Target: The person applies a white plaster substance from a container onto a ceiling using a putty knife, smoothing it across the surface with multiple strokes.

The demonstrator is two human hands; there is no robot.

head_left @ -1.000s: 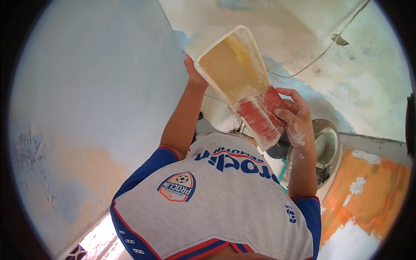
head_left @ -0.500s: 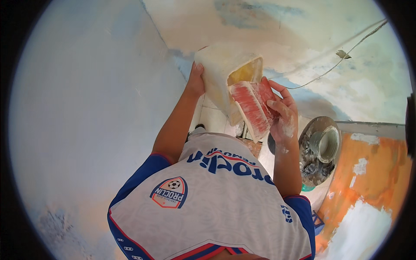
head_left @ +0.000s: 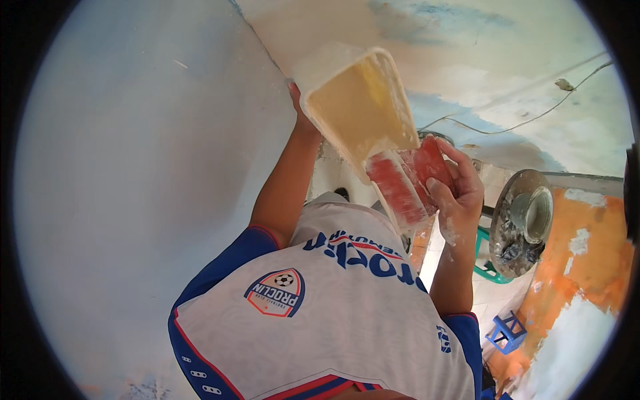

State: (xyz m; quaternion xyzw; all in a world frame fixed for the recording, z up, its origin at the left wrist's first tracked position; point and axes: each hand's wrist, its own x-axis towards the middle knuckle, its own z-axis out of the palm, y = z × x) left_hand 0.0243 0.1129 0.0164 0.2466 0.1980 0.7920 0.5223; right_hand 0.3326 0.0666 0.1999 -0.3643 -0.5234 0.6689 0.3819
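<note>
From where I stand, the tub (head_left: 327,67) has just been turned: half a second ago its outer wall faced up and little of its inside showed, and now its mouth is tipped toward the person's face, with the tan inside and a yellow patch plain to see. It is held up in front of the chest, in the corner of the patchy walls. The left hand (head_left: 301,112) has it by the left side, closed on it as far as I can make out, though the fingers beyond the edge are hidden. The right hand (head_left: 460,187) pinches a red spreader (head_left: 387,177), thumb on the near face and fingers beyond, the grip closed and firm-looking. The spreader sits at the tub's lower right rim, as it did a moment ago, with pale paste (head_left: 388,208) along its edge and streaks across its face. I can't fairly say whether that is one blade or two overlapping, nor whether it touches the rim. For the work in hand, I'd judge the turn brings the mouth and the blade together, well placed for passing paste between them. Off to the right, a grey bucket (head_left: 537,215) rests on a round, spattered top (head_left: 505,233).
</note>
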